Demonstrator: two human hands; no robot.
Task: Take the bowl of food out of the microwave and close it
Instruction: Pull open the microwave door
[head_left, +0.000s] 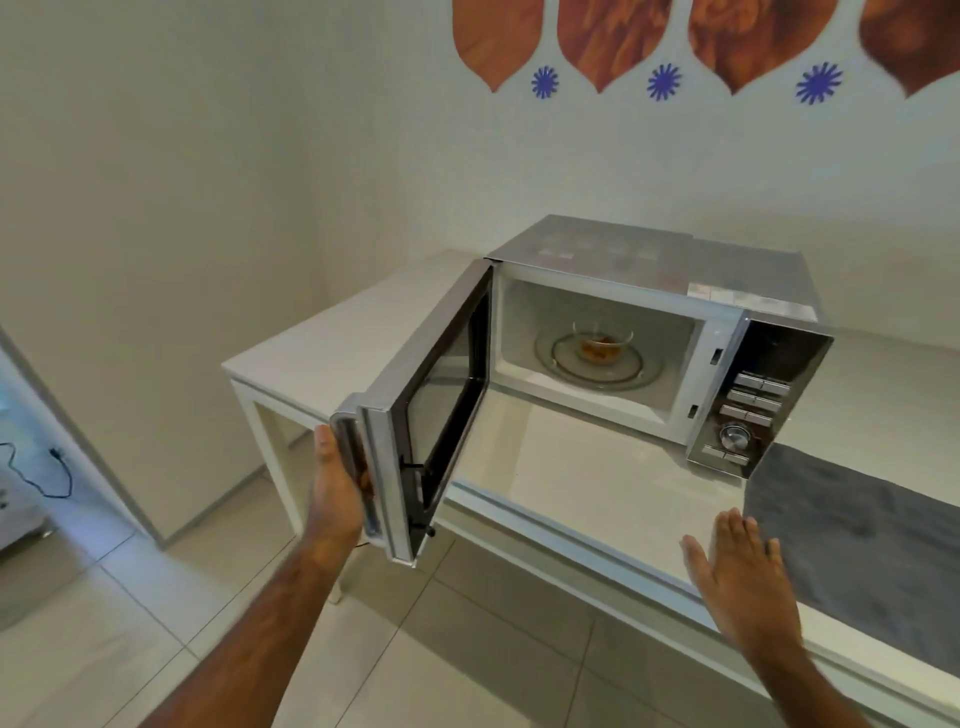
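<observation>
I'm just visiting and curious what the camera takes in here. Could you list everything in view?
microwave: one, silver, on the white table, door side facing the person
microwave door: one, silver frame with dark window, swung wide open to the left
bowl of food: one, clear glass with orange-brown food, on the turntable inside
table: one, white, against the wall
mat: one, grey, on the table at right
wall decorations: brown leaf shapes and blue stars, top of wall
cable: one, black, far left
left hand: one, grip on the door's outer edge
right hand: one, open, empty, over the table's front edge
</observation>
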